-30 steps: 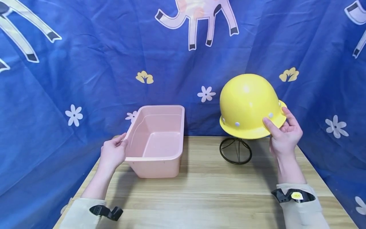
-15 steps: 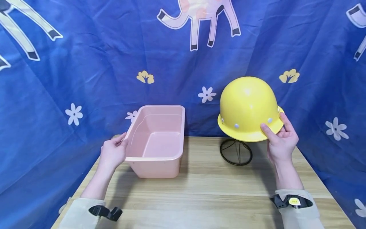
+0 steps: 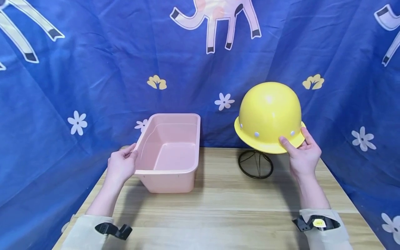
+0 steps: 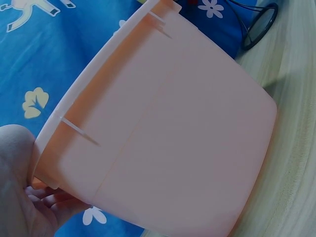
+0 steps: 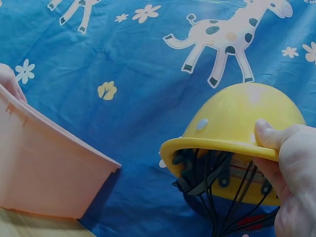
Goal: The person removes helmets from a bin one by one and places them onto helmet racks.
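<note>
A yellow hard hat [image 3: 270, 114] with white rivets sits over a black wire stand [image 3: 255, 165] on the right of the table. My right hand [image 3: 304, 156] pinches its brim at the right, thumb on top and fingers underneath. In the right wrist view, dark straps [image 5: 212, 177] and the stand's thin wires show inside the hat; whether the hat bears on the stand I cannot tell. A pink plastic bin [image 3: 168, 180] stands upright at the left, nothing inside it. My left hand [image 3: 122, 165] grips its left rim, thumb above and fingers below, as the left wrist view shows.
The pale wooden table [image 3: 218, 215] stretches in front of the bin and stand. A blue curtain [image 3: 125, 69] printed with animals and flowers hangs behind and along both sides. A black strap with a camera [image 3: 114, 230] is round each sleeve.
My right hand has shifted the hard hat slightly left and a little down over the stand. The left hand keeps its grip on the bin, which has not visibly moved.
</note>
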